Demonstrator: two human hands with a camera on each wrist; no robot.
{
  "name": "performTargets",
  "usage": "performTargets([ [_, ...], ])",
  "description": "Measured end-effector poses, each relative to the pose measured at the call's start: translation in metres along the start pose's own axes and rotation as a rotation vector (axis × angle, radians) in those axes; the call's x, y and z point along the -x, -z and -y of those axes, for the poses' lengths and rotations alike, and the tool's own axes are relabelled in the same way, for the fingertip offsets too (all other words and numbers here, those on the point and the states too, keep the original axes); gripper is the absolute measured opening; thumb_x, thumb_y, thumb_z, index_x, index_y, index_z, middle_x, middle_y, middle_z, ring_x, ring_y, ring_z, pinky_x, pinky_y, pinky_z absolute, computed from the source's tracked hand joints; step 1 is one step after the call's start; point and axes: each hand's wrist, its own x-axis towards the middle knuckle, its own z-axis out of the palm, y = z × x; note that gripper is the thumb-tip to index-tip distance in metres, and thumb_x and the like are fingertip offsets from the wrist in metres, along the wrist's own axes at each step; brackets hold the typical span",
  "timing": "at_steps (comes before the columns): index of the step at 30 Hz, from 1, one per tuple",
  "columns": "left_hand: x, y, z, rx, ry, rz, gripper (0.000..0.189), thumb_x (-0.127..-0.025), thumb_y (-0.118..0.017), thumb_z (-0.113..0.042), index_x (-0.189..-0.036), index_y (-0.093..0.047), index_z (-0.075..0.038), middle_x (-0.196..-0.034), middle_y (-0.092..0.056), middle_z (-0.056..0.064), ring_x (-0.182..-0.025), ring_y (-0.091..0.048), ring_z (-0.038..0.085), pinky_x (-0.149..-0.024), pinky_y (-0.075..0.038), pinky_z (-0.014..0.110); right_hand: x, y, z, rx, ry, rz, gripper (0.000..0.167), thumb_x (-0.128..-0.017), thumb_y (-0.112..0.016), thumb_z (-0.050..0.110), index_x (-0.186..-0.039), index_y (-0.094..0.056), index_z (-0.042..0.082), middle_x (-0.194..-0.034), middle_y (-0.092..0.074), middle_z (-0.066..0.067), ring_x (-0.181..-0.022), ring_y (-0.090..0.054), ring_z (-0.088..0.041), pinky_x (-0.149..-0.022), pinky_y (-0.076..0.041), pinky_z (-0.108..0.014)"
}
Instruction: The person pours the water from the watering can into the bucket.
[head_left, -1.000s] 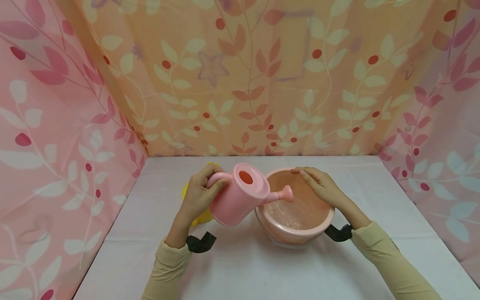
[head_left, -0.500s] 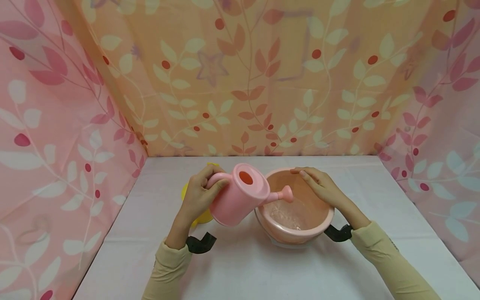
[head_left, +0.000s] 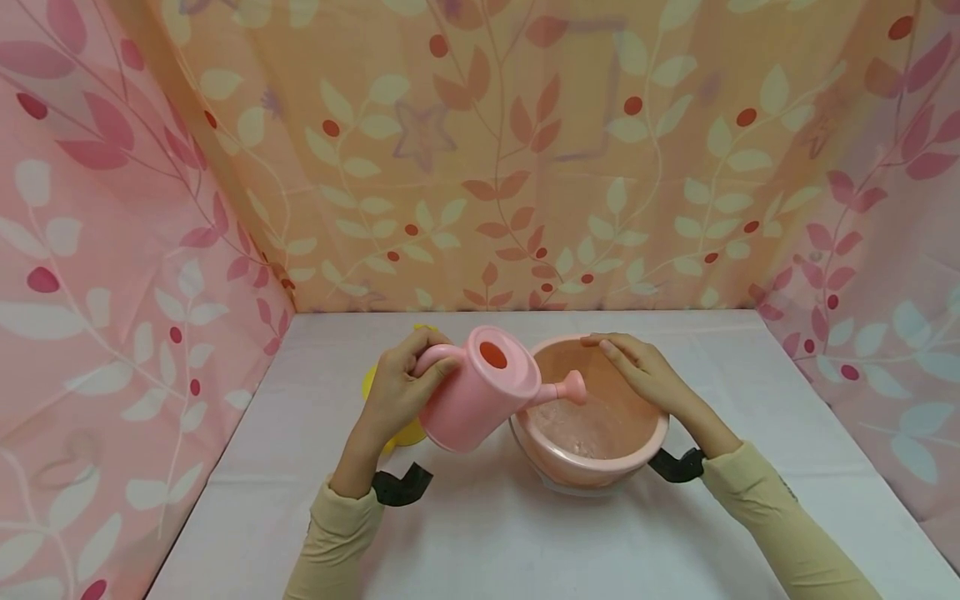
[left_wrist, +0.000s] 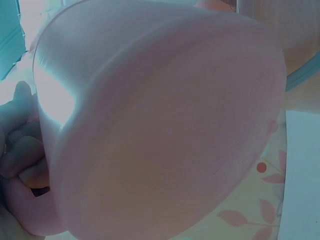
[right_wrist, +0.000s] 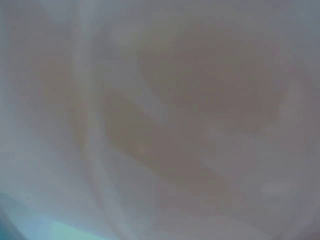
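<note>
In the head view my left hand [head_left: 401, 383] grips the handle of a pink watering can [head_left: 480, 396]. The can leans to the right, its spout and rose reaching over a pinkish flowerpot [head_left: 592, 471]. Clear water with ripples [head_left: 581, 429] lies in the bottom of the pot. My right hand [head_left: 637, 371] rests on the pot's far right rim, fingers fairly straight. Up close, the left wrist view shows the can's base [left_wrist: 170, 130] and curled fingers [left_wrist: 27, 155] round the handle. The right wrist view is filled by a blurred pale surface.
A yellow object [head_left: 408, 433], mostly hidden, lies behind the left hand and can. Both stand on a white-covered table [head_left: 480, 542]. Leaf-patterned cloth [head_left: 480, 167] hangs at the back and both sides. Black wrist mounts [head_left: 403, 485] sit at both cuffs.
The ripples on the water in the pot shift from frame to frame. Both hands, the watering can and the pot keep nearly the same place.
</note>
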Motion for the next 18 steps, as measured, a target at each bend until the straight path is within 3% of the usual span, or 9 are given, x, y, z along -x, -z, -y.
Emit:
performTargets([
  [7, 0.0, 0.002, -0.018, -0.021, 0.001, 0.005, 0.013, -0.083, -0.066, -0.003, -0.092, -0.056, -0.001, -0.082, -0.061, 0.012, -0.073, -0.055, 0.016, -0.066, -0.05, 0.025, 0.0, 0.0, -0.001, 0.008, -0.005, 0.01, 0.03, -0.1, -0.042, 0.024, -0.125, -0.057, 0.015, -0.128, -0.055, -0.009, -0.125, -0.044, -0.03, -0.1, -0.034, -0.055],
  [18, 0.0, 0.002, -0.019, -0.034, 0.012, 0.013, 0.013, -0.084, -0.066, -0.005, -0.092, -0.057, -0.002, -0.083, -0.061, 0.01, -0.075, -0.056, 0.017, -0.067, -0.05, 0.026, -0.001, 0.0, 0.0, -0.007, -0.005, 0.011, 0.03, -0.1, -0.043, 0.022, -0.124, -0.057, 0.015, -0.128, -0.056, -0.007, -0.125, -0.045, -0.028, -0.101, -0.033, -0.054],
])
